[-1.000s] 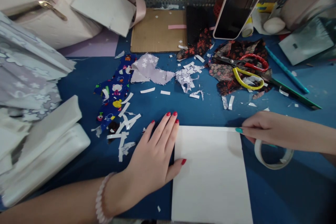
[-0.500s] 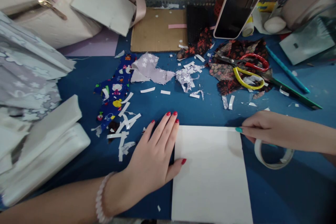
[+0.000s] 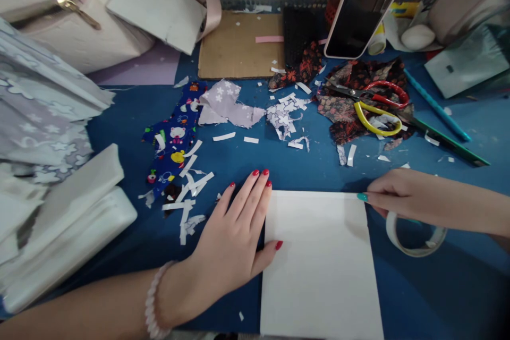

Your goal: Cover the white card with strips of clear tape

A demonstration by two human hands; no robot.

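A white rectangular board (image 3: 319, 271) lies flat on the blue table, with a narrow pale strip along its far edge. My left hand (image 3: 235, 234) rests palm down at its left side, fingers stretched out and thumb lying on the board. At the far right corner is my right hand (image 3: 402, 199), its thumb pressed on the end of the strip and its other fingers curled underneath. A roll of white tape (image 3: 438, 241) hangs against those curled fingers; exactly how they grip it is partly hidden.
Scissors (image 3: 378, 119) with red and yellow handles lie on dark floral cloth (image 3: 346, 71). Behind stand a phone (image 3: 360, 10) and a piece of cardboard (image 3: 239, 48). Patterned scraps (image 3: 175, 138) and paper strips (image 3: 189, 191) are scattered left. A white packet (image 3: 79, 244) sits at the left edge.
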